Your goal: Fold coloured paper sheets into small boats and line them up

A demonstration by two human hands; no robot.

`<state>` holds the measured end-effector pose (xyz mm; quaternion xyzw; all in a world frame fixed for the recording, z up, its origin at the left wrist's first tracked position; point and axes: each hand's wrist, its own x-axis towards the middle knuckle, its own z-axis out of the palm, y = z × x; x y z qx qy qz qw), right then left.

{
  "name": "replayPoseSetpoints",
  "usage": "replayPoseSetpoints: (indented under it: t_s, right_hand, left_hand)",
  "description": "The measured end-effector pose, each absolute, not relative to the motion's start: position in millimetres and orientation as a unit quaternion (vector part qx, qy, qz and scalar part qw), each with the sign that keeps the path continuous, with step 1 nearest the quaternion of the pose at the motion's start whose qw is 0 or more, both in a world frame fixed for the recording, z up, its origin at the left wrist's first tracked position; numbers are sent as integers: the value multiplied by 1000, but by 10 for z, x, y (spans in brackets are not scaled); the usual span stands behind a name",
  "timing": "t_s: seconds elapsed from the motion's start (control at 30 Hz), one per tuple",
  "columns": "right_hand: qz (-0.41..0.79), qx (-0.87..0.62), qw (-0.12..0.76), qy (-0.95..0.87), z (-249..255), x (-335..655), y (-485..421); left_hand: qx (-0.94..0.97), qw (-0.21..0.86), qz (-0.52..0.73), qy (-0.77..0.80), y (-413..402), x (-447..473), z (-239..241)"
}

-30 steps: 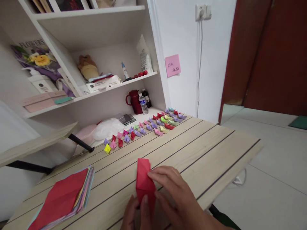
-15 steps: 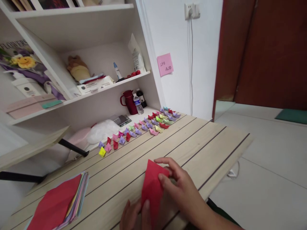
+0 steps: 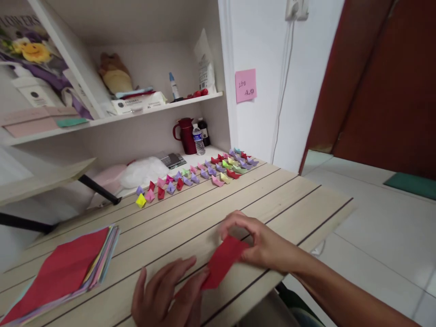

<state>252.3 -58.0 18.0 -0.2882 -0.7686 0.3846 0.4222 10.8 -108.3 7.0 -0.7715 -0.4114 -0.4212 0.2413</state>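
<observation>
Since the earlier frame, the red paper (image 3: 223, 262) has swung from nearly upright to a slant, its far end now toward the right, and the left hand (image 3: 166, 295) has come further into view. It lies palm down, thumb and finger clamped on the paper's near end, the other fingers spread. The right hand (image 3: 262, 245) arches over the far end, forearm slanting in from lower right; blur hides whether its fingers clamp. The paper is above the bench (image 3: 153, 243).
</observation>
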Motion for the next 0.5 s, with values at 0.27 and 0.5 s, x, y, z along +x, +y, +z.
replayPoseSetpoints:
  t_s: [0.27, 0.5]
  right_hand:
    - [6, -227, 297, -927, 14, 2585, -826]
    - [67, -255, 184, -947, 109, 2587, -881]
  left_hand:
    - [-788, 263, -335, -444, -1254, 6, -297]
    - [-853, 296, -213, -373, -1384, -122, -400]
